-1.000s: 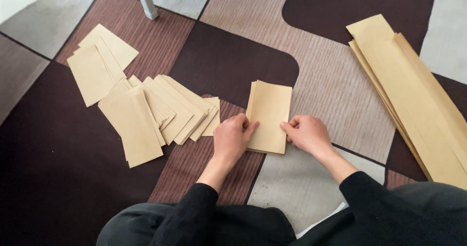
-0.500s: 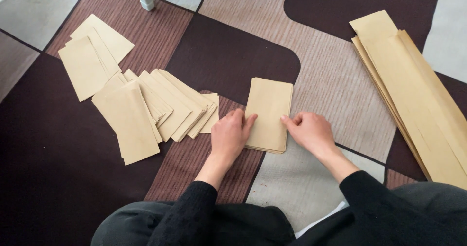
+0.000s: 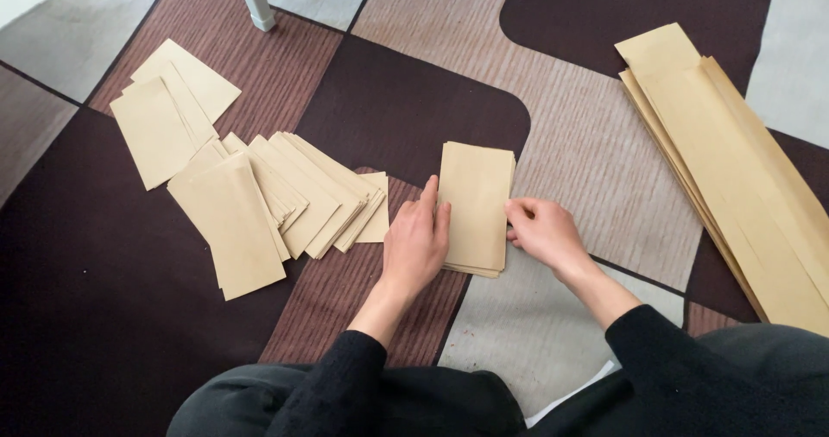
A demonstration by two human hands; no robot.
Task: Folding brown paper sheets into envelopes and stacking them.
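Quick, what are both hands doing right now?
Left hand: open, flat against the left edge of the small paper stack.
Right hand: fingers curled, touching its right edge.

two hands [image 3: 414, 247], four envelope piles [image 3: 473, 205], one rug [image 3: 406, 100]

Black long sleeves, bare hands; dark trousers, probably black.
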